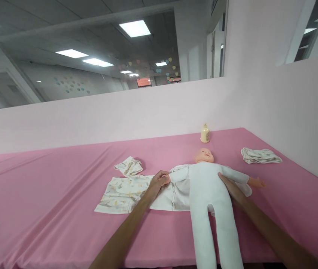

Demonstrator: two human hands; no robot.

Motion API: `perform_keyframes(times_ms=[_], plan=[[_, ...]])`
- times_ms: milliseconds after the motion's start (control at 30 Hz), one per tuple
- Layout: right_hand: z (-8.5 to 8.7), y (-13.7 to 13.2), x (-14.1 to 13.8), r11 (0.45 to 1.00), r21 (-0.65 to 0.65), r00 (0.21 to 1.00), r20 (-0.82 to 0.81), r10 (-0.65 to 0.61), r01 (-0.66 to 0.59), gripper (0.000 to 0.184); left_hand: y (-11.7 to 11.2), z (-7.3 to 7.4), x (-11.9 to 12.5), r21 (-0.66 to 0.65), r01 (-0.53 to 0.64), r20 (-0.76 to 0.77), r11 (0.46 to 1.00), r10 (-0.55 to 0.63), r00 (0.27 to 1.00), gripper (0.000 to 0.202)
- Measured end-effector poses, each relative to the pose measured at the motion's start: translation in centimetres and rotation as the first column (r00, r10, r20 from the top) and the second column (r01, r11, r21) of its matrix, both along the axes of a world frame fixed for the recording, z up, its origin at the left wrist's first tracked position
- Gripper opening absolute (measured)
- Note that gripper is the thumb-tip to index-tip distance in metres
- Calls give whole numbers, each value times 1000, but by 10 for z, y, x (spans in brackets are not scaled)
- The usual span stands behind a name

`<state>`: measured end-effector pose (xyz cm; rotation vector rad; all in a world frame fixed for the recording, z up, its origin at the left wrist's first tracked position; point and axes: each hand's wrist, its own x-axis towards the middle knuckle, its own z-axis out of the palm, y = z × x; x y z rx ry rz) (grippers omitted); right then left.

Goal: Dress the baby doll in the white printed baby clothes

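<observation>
A baby doll (pixel 207 186) with a white cloth body lies on its back on the pink table (pixel 49 179), head towards the wall. Under it lies an open white garment (pixel 175 196). My left hand (pixel 159 181) is closed in a pinch on the end of the doll's left-side sleeve, where the doll's hand is hidden. My right hand (pixel 230 186) lies flat with fingers stretched along the doll's side, under its other arm. That arm ends in a bare doll hand (pixel 256 182).
A printed cloth (pixel 122 192) lies spread left of the doll, a small folded one (pixel 128 166) behind it. Another folded printed cloth (pixel 259 155) sits at the right near the wall. A cream bottle (pixel 205 133) stands against the back wall.
</observation>
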<state>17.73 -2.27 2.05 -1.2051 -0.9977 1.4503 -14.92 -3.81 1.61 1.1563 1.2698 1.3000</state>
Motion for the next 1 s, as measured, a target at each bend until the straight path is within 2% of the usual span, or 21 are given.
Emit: perform_keyframes(times_ms=[67,100,167,233,300,333,367,400,433,500,533,567,633,700,733,767,833,867,933,967,1000], plan=[[2,1,9,1000,-2,970,243,23,-23,40,1,-2,-1,13,15,57,1000,-16,998,30],[4,2,14,999,9,920,392,27,-33,41,2,-3,-1,18,22,97,1000,-23,995,29],[9,6,22,993,121,768,637,-70,-9,40,3,-3,0,36,39,185,999,-45,982,28],[17,12,20,956,293,632,737,-240,21,36,4,-1,1,70,46,265,996,-63,962,27],[29,18,4,897,440,606,725,-327,-42,33,3,3,2,98,42,335,994,-73,939,31],[34,21,-9,864,487,625,715,-313,-126,32,2,6,2,108,42,368,993,-79,927,34],[40,25,-25,816,523,641,719,-268,-246,30,0,9,2,111,48,400,993,-89,912,37],[44,28,-43,739,547,628,747,-219,-393,29,-1,12,2,107,65,425,992,-105,899,39],[46,31,-60,649,557,602,776,-186,-518,30,-2,14,2,100,85,447,991,-121,886,42],[48,37,-91,467,491,506,856,-103,-736,42,-4,18,0,72,115,481,991,-136,866,44],[47,39,-103,414,439,452,889,-71,-798,46,-3,18,-1,55,120,485,991,-132,865,45],[45,42,-111,387,386,401,915,-45,-837,48,-3,16,-3,39,119,474,992,-123,872,44],[41,46,-120,396,314,333,943,-21,-863,42,1,10,-8,9,83,375,997,-80,924,43],[38,49,-120,422,301,317,948,-36,-855,34,7,0,-14,23,-18,95,1000,15,995,42],[36,50,-119,434,313,325,944,-48,-845,33,10,-5,-16,57,-78,-102,995,83,991,40],[35,51,-117,446,329,341,938,-55,-832,34,13,-9,-17,99,-127,-306,987,151,940,39],[33,52,-113,478,361,382,922,-55,-801,38,18,-14,-17,153,-170,-630,974,229,742,36],[33,53,-112,491,375,402,914,-54,-786,40,21,-15,-16,149,-182,-731,972,232,642,35],[30,53,-111,506,395,429,902,-54,-767,43,25,-14,-13,95,-211,-840,973,191,507,32],[29,54,-111,508,402,437,898,-56,-761,44,27,-12,-11,58,-218,-863,974,159,479,30],[28,54,-111,511,406,441,896,-57,-758,46,29,-10,-11,14,-211,-864,977,118,489,30]])
